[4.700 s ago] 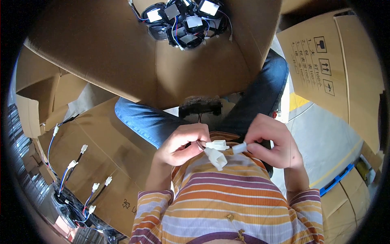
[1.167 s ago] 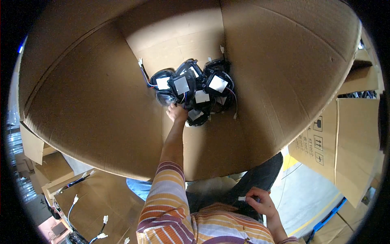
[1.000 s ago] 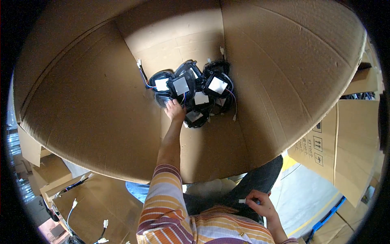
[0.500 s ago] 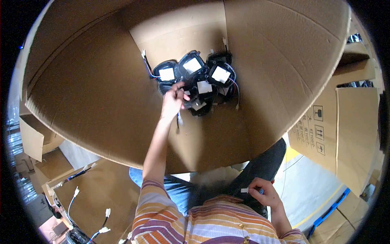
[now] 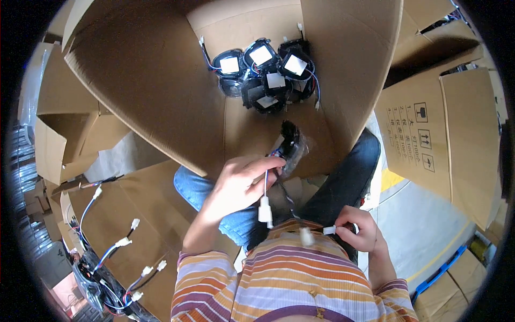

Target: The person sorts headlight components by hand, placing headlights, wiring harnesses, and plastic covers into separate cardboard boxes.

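Observation:
My left hand (image 5: 236,180) is closed on a black rounded unit (image 5: 290,138), partly wrapped in clear plastic, at the near edge of the big carton (image 5: 150,75). Wires hang from it, one ending in a white connector (image 5: 265,210); a second white connector (image 5: 306,236) is blurred by motion, dangling before my shirt. At the right, above my lap, my right hand (image 5: 360,228) pinches a small white plug (image 5: 329,230); what else lies inside its curled fingers is hidden. Inside the carton, several similar black units (image 5: 261,56) with white labels lie in a pile.
Left of my legs, wired black units (image 5: 91,282) with white connectors lie on a cardboard surface (image 5: 155,214). An open carton (image 5: 53,134) stands farther left. A printed carton (image 5: 413,134) stands at the right, with a blue strip (image 5: 440,273) below it on the floor's side.
My left hand has come back from the pile toward my lap, bringing one black unit with its wires. My right hand has risen slightly, still pinching the white plug. The carton's view has shifted.

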Available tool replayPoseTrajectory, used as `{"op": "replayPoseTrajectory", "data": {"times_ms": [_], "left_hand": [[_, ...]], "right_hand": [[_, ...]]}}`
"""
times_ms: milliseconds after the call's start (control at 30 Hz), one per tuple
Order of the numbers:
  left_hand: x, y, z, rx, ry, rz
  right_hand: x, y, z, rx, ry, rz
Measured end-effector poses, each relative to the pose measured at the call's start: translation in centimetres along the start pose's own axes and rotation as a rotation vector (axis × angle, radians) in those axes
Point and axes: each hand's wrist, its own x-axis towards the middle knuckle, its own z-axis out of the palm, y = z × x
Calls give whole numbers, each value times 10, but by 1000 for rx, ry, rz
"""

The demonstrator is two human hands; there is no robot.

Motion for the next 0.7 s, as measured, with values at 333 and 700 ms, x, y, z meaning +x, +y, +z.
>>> {"op": "replayPoseTrajectory", "data": {"times_ms": [333,700], "left_hand": [[-40,9,66,-668,-92,-359],[-55,18,69,5,-307,-218]], "right_hand": [[-12,-14,16,-8,26,-74],[4,-28,27,-110,88,-148]]}}
